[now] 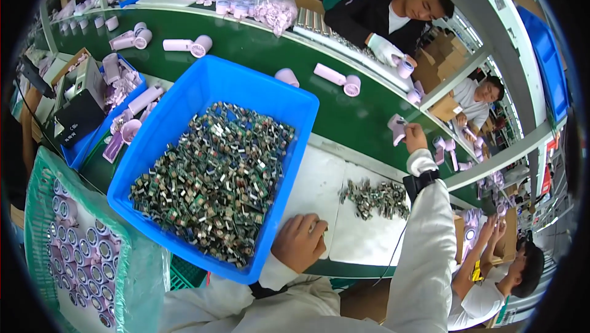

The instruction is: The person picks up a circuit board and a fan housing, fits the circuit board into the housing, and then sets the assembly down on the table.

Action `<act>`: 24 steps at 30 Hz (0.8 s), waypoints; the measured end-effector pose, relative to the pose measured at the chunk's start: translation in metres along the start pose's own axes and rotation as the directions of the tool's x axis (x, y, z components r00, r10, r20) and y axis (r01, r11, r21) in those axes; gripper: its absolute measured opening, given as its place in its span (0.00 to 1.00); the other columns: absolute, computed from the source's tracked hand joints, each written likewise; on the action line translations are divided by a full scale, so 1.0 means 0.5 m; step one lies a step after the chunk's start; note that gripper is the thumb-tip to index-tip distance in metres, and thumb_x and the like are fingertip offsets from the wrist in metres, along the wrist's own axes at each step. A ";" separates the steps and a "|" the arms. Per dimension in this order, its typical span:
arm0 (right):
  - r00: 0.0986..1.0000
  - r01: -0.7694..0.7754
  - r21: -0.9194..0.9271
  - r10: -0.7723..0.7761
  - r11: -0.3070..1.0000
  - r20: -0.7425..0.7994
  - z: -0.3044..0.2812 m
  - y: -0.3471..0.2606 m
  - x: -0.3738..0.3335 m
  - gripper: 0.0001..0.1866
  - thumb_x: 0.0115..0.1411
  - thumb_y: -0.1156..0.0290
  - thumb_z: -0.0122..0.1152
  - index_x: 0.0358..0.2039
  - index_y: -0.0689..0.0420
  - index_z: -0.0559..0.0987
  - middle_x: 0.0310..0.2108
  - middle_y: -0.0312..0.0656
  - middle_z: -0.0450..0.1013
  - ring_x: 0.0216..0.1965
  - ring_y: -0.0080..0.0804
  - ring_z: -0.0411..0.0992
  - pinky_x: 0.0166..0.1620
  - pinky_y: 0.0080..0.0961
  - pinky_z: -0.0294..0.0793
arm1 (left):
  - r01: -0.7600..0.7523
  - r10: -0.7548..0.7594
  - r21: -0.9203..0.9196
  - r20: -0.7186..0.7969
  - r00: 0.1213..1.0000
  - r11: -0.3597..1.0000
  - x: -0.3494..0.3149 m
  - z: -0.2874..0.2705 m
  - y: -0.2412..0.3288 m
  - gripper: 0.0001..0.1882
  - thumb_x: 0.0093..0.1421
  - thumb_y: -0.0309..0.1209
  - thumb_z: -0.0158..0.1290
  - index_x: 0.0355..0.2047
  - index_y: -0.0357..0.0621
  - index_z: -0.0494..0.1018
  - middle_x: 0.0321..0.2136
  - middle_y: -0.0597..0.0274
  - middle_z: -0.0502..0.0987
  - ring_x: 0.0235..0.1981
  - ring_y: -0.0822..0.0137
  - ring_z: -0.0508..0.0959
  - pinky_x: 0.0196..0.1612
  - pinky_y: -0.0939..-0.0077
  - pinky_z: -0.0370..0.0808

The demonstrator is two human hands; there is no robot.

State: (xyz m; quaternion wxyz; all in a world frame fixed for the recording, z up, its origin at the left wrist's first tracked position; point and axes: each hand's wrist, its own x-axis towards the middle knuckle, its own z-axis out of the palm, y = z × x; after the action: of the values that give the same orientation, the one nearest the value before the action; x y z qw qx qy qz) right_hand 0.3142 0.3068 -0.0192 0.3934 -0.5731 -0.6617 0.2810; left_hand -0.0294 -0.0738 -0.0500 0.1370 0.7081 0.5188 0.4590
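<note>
My right hand [416, 137] is stretched out over the green conveyor belt [362, 112], its fingers closed at the edge of a lilac plastic fan part [396, 130]. A small dark bit shows at the fingertips. My left hand [301, 242] rests with curled fingers on the white work mat [313, 179], beside a big blue bin [212, 69]. Whatever those fingers may hold is hidden. Heaped in the bin are many small green circuit boards [215, 179] with metal parts. A smaller pile of the boards [375, 199] lies on the mat.
Lilac handheld fans [338, 79] lie along the belt. At left stand a green-lined crate [46, 235] of round lilac parts and a blue tray [132, 75] of lilac pieces. Across the belt a gloved co-worker's hand [386, 50] holds a lilac part. A metal post [458, 81] slants at right.
</note>
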 end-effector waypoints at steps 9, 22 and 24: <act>0.919 0.194 -0.551 0.046 0.812 0.392 0.266 -0.202 0.132 0.28 0.54 0.54 0.67 0.54 0.51 0.76 0.42 0.52 0.80 0.40 0.49 0.80 0.47 0.39 0.79 | 0.026 -0.026 0.008 0.056 0.998 1.000 -0.006 -0.016 0.003 0.14 0.53 0.32 0.63 0.39 0.46 0.76 0.39 0.59 0.74 0.39 0.59 0.75 0.43 0.64 0.73; 0.989 0.150 -0.688 -0.097 0.710 0.116 0.370 -0.130 0.229 0.29 0.51 0.53 0.70 0.54 0.43 0.75 0.52 0.53 0.68 0.52 0.54 0.73 0.56 0.41 0.74 | -0.018 0.019 -0.048 0.020 1.000 0.999 0.023 -0.012 -0.009 0.10 0.51 0.27 0.62 0.34 0.43 0.75 0.33 0.59 0.74 0.33 0.59 0.76 0.38 0.66 0.75; 0.992 0.044 -0.716 0.054 0.697 0.113 0.347 -0.175 0.199 0.31 0.50 0.53 0.72 0.55 0.43 0.75 0.49 0.52 0.70 0.51 0.53 0.73 0.57 0.40 0.73 | -0.004 0.006 -0.052 0.030 1.000 0.999 0.013 -0.013 -0.002 0.11 0.50 0.26 0.61 0.35 0.43 0.75 0.33 0.58 0.74 0.34 0.58 0.75 0.38 0.66 0.75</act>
State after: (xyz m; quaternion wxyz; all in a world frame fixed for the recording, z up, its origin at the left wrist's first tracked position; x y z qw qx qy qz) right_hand 0.1174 0.4015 -0.0197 0.0958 -0.6641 -0.7405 0.0377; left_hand -0.0348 -0.0694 -0.0439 0.1620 0.7124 0.5028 0.4619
